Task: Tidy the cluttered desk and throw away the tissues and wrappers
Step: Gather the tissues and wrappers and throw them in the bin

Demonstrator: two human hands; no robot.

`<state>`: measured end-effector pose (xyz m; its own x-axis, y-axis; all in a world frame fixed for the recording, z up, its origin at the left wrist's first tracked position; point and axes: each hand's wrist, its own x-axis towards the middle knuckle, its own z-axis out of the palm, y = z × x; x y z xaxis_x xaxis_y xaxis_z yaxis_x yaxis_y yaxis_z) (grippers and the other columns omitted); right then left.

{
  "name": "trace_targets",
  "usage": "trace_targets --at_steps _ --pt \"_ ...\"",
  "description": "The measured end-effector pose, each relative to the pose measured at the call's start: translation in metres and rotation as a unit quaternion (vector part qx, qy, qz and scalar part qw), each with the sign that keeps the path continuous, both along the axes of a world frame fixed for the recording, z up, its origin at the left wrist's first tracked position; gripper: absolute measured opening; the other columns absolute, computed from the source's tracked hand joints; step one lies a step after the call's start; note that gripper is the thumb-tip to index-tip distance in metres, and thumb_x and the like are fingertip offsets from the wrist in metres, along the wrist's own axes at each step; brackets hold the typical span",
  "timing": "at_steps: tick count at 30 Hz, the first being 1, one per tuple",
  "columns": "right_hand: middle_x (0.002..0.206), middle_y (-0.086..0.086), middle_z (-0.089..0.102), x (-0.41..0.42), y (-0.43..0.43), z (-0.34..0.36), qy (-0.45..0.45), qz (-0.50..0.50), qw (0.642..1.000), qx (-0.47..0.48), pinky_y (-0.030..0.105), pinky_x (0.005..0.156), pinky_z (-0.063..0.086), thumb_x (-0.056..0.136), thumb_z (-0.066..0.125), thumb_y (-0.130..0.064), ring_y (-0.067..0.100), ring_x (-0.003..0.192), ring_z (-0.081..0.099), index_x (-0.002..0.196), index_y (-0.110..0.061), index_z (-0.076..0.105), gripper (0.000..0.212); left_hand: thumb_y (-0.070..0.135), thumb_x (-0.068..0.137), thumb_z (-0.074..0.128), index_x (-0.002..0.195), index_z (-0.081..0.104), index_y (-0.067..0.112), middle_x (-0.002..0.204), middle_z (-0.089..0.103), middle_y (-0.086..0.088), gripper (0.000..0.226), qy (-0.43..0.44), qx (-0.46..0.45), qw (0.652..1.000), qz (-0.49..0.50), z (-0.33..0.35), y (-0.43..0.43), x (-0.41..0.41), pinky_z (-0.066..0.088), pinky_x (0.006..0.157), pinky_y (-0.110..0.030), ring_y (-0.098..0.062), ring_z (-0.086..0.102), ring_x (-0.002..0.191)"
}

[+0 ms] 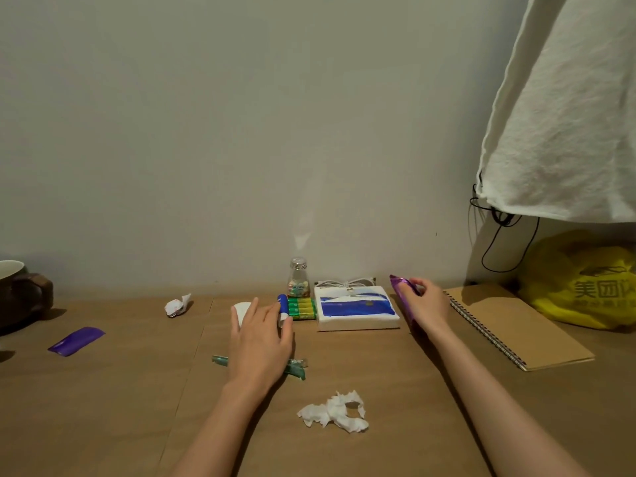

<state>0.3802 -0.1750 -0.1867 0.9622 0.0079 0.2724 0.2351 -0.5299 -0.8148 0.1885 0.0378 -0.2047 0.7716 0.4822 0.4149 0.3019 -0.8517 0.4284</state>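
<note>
One purple wrapper (399, 284) is gripped in the right hand (425, 304) just right of the tissue pack (356, 309), left hand (260, 335) flat and open just left of it, so barely started imo: torn tissue (335, 411) in front of it, balled tissue (177, 304) and second wrapper (76, 340) well left, all still lying out.

A home desk (378, 390) against a wall: mug (20, 294), hanging white garment (564, 115) (yellow takeaway bag (585, 287) beneath).
</note>
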Motion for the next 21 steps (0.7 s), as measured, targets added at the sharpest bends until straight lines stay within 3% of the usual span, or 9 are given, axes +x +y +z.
trace_targets --at_steps 4,13,17,21 --pt "0.126 0.011 0.062 0.011 0.013 -0.001 0.012 0.000 0.999 -0.031 0.035 0.085 0.049 0.092 0.058 -0.034 0.027 0.114 0.058 0.130 -0.011 0.055 0.045 0.038 0.099 0.028 0.137 0.046 0.023 0.143 0.047 0.008 0.045 0.012 -0.017 1.000 -0.006 0.000 0.001 0.001 -0.001 0.119 -0.043 -0.010 0.021 0.143" --pt "0.100 0.008 0.073 0.014 0.038 -0.006 0.005 0.012 0.999 -0.035 0.030 0.069 0.047 0.090 0.055 -0.037 0.025 0.089 0.064 0.101 -0.013 0.073 0.031 0.030 0.099 0.033 0.133 0.051 0.018 0.138 0.052 0.004 0.041 -0.009 -0.036 0.999 0.011 0.001 0.003 -0.001 0.000 0.118 -0.042 -0.013 0.026 0.141" --pt "0.101 0.010 0.072 0.014 0.042 -0.010 0.008 0.031 0.999 -0.038 0.042 0.079 0.054 0.092 0.049 -0.033 0.027 0.094 0.063 0.106 -0.013 0.070 0.032 0.030 0.099 0.033 0.132 0.053 0.018 0.137 0.053 0.004 0.040 -0.007 -0.040 0.999 0.016 0.001 0.007 -0.002 0.001 0.118 -0.043 -0.014 0.026 0.141" --pt "0.115 0.009 0.064 0.011 0.039 -0.009 0.038 0.033 0.994 -0.097 0.044 0.094 0.043 0.094 0.039 -0.041 0.032 0.119 0.044 0.114 -0.022 0.065 0.038 0.029 0.099 0.032 0.130 0.054 0.019 0.137 0.053 0.004 0.040 -0.009 -0.048 0.999 0.013 0.002 0.010 -0.005 0.000 0.118 -0.044 -0.014 0.026 0.141"
